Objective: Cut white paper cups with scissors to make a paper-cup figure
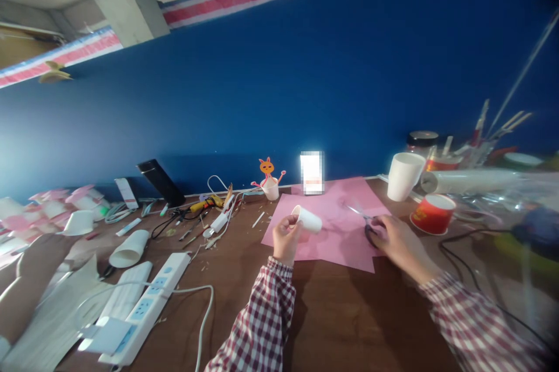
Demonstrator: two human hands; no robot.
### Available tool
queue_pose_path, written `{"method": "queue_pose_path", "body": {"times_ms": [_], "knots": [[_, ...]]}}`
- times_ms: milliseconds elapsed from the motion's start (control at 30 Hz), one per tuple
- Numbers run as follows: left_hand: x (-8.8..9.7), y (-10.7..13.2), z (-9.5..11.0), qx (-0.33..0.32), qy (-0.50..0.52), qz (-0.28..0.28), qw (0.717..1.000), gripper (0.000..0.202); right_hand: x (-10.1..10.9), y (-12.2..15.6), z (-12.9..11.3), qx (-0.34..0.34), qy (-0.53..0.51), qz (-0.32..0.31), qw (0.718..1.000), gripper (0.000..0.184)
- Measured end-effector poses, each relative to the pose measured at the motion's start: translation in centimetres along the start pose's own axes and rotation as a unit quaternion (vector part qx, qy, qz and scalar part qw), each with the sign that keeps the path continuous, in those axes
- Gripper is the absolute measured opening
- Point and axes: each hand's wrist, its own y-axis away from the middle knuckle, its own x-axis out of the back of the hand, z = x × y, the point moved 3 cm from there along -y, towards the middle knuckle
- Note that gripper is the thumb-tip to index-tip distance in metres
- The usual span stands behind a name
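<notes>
My left hand (285,239) grips a small white paper cup (311,220) by its rim, tilted on its side above the pink paper (349,247). In my right hand (391,241) is a pair of scissors (368,226), its dark handles round the fingers and its blades pointing left and away over the paper. The scissors stay apart from the cup. Behind the cup stands a bright, blurred-out white rectangle (312,173). A little paper figure with an orange animal head (266,167) sits in another white cup (271,190) to the left.
On the right stand a tall white cup (404,177), a red paper cup (433,215) and a clear plastic roll (471,180). A power strip (146,302) with a white cable lies at left, near a glue gun (206,204). Another person's arm (37,279) reaches in at far left.
</notes>
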Motion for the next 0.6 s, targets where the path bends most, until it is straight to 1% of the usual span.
{"method": "queue_pose_path", "body": {"times_ms": [33, 67, 100, 133, 167, 200, 233, 267, 333, 400, 500, 600], "knots": [[0.0, -0.1, -0.1, -0.009, -0.004, -0.001, 1.000, 0.022, 0.1, 0.2, -0.8, 0.004, -0.072, -0.002, 0.997, 0.029], [0.0, -0.1, -0.3, -0.015, -0.007, 0.000, 1.000, 0.022, 0.0, 0.5, -1.8, 0.002, -0.154, -0.022, 0.988, 0.032], [0.1, -0.1, -0.4, -0.016, -0.012, 0.002, 1.000, 0.022, -0.2, 1.0, -3.0, -0.003, -0.250, -0.075, 0.965, 0.036], [0.1, -0.2, -0.6, -0.013, -0.017, 0.003, 1.000, 0.023, -0.6, 1.5, -4.2, -0.013, -0.334, -0.151, 0.930, 0.041], [0.1, -0.2, -0.8, -0.008, -0.022, 0.003, 1.000, 0.024, -1.0, 2.1, -5.5, -0.015, -0.394, -0.223, 0.891, 0.043], [0.1, -0.2, -0.9, -0.001, -0.025, 0.001, 1.000, 0.026, -1.3, 2.7, -6.6, -0.013, -0.434, -0.273, 0.858, 0.043], [0.1, -0.2, -1.1, 0.003, -0.026, -0.003, 1.000, 0.028, -1.5, 3.3, -7.6, -0.017, -0.459, -0.308, 0.833, 0.041], [0.0, -0.2, -1.2, 0.003, -0.025, -0.007, 1.000, 0.029, -1.8, 3.7, -8.3, -0.023, -0.473, -0.332, 0.816, 0.040], [0.0, -0.2, -1.2, -0.001, -0.022, -0.012, 1.000, 0.029, -2.1, 4.4, -9.1, -0.036, -0.489, -0.359, 0.795, 0.039], [0.0, -0.2, -1.2, -0.006, -0.022, -0.013, 1.000, 0.028, -2.4, 4.7, -9.3, -0.050, -0.501, -0.370, 0.781, 0.039], [0.0, -0.1, -0.8, -0.009, -0.033, -0.011, 0.999, 0.026, -2.5, 4.7, -9.0, -0.067, -0.521, -0.369, 0.766, 0.036], [0.0, 0.1, -0.3, -0.024, -0.066, -0.010, 0.997, 0.025, -2.5, 4.6, -8.6, -0.085, -0.538, -0.359, 0.757, 0.035]]}}
